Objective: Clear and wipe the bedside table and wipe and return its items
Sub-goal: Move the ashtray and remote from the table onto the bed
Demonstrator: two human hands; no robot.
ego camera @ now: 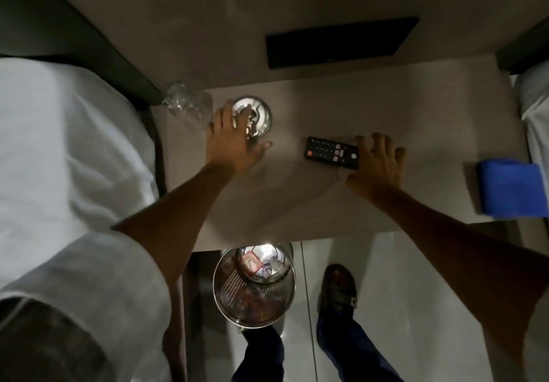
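The grey bedside table (297, 203) fills the middle of the head view. A round metal ashtray (258, 111) sits at its far left, and my left hand (234, 141) lies over its near edge with fingers spread. A black remote (329, 151) lies in the table's middle; my right hand (377, 165) touches its right end with the fingertips, fingers apart. A clear glass (184, 104) stands at the far left corner. A folded blue cloth (511, 188) rests on the right edge.
White bedding (59, 159) lies on the left and more at the right edge (534, 108). A black panel (338, 41) is set in the wall behind. A metal mesh bin (255, 286) with rubbish stands on the floor below the table's front edge, beside my sandalled foot (338, 289).
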